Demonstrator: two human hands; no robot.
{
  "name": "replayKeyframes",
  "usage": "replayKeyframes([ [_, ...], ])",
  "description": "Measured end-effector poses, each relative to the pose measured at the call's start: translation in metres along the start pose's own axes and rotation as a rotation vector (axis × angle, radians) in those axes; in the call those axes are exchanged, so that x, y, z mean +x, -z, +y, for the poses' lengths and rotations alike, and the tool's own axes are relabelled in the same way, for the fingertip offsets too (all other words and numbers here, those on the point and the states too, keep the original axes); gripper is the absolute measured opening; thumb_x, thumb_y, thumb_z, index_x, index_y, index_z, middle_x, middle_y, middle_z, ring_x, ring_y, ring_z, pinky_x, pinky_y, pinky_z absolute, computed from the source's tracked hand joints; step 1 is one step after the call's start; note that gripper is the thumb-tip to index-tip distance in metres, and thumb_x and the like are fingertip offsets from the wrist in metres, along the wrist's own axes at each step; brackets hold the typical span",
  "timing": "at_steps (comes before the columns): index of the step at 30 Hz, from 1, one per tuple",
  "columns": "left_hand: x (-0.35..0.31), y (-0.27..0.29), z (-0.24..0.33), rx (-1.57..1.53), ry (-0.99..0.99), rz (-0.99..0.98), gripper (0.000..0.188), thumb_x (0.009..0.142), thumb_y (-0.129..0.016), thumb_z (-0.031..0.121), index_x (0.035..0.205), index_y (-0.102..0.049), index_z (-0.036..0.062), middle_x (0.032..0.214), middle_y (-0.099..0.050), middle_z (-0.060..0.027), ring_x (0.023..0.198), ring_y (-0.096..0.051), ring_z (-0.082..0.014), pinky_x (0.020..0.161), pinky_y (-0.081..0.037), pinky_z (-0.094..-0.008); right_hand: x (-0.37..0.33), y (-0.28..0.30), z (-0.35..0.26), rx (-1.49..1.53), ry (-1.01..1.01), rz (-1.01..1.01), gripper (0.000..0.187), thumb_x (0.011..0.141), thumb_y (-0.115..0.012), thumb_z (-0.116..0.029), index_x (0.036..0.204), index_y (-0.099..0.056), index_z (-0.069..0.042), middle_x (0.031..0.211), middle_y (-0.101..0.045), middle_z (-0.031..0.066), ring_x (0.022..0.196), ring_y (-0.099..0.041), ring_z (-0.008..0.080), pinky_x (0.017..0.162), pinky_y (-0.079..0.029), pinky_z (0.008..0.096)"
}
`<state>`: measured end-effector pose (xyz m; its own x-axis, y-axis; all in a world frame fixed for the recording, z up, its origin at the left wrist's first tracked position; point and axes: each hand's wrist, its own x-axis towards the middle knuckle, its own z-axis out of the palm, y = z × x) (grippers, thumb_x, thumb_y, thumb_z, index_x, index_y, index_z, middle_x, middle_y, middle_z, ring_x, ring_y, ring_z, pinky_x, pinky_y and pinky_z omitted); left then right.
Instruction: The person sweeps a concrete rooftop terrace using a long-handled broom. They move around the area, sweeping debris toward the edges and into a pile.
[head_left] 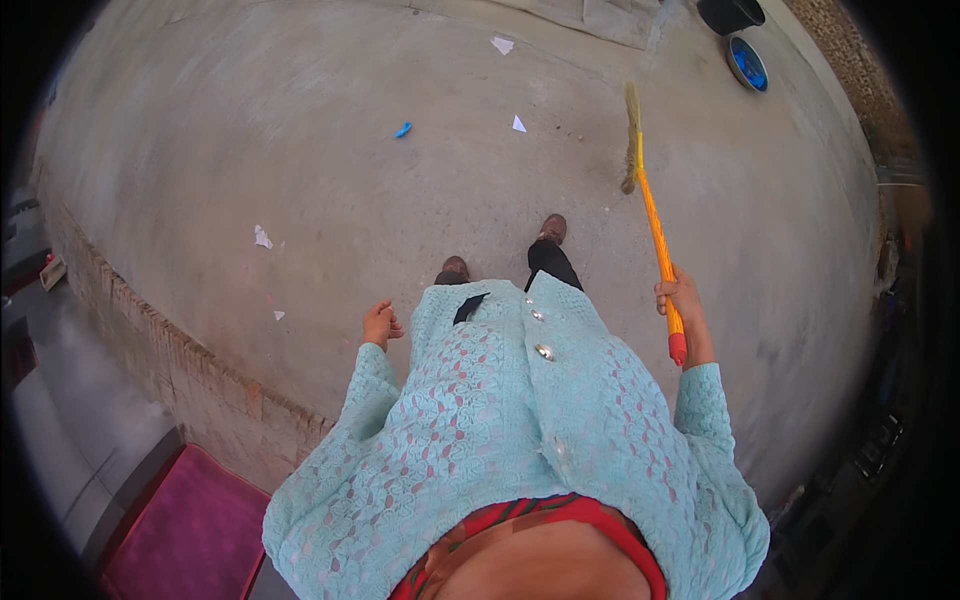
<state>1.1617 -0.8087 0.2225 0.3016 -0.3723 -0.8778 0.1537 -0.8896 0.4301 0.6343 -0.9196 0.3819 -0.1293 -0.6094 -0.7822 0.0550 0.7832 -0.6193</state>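
Observation:
My right hand (684, 303) is closed around the orange handle of a broom (656, 232), just above its red end cap. The broom points away from me, with its yellowish bristles (632, 140) over the concrete floor at the far right; whether they touch it, I cannot tell. At my left side hangs my left hand (381, 324), empty, its fingers loosely bent and partly apart. Scraps of white paper (263, 237) lie on the floor to the left. Another white scrap (519, 124) and a small blue piece (403, 130) lie ahead of my feet.
A low brick edge (200, 350) runs along the left, with a magenta surface (185, 530) beyond it. At the far right stand a basin (747, 64) with blue inside and a black bucket (731, 14). A white scrap (502, 45) lies farther ahead.

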Motion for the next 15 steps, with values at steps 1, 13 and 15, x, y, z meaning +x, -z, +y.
replayKeyframes([
  [1, -0.007, -0.004, -0.004, -0.006, 0.010, 0.033, 0.033, 0.079, -0.044, 0.014, 0.110, -0.044, 0.0051, 0.067, -0.047, -0.0041, 0.051, -0.049, -0.0132, 0.046, -0.047, -0.0279, 0.026, 0.014, -0.005, -0.053, -0.035, 0.026, 0.036, 0.063, -0.045, 0.003, 0.098, -0.041, -0.002, 0.055, -0.043, 0.0035, 0.039, -0.041, 0.0099, 0.033, -0.036, 0.0230],
  [13, -0.051, -0.021, -0.104, 0.407, -0.078, 0.211, 0.030, 0.077, -0.047, 0.015, 0.102, -0.054, 0.0008, 0.072, -0.057, -0.0079, 0.060, -0.053, -0.0128, 0.054, -0.043, -0.0256, 0.190, -0.093, -0.033, -0.075, -0.146, -0.469, 0.021, 0.065, -0.046, 0.003, 0.084, -0.039, -0.003, 0.053, -0.042, 0.0035, 0.036, -0.041, 0.0102, 0.032, -0.037, 0.0232],
  [15, -0.046, -0.037, -0.071, 0.263, -0.001, 0.140, 0.032, 0.077, -0.046, 0.015, 0.105, -0.051, 0.0010, 0.069, -0.055, -0.0068, 0.057, -0.053, -0.0132, 0.051, -0.045, -0.0267, 0.190, -0.109, -0.042, 0.007, -0.171, -0.595, 0.040, 0.063, -0.047, 0.004, 0.102, -0.038, -0.002, 0.059, -0.043, 0.0034, 0.040, -0.042, 0.0089, 0.033, -0.037, 0.0221],
])
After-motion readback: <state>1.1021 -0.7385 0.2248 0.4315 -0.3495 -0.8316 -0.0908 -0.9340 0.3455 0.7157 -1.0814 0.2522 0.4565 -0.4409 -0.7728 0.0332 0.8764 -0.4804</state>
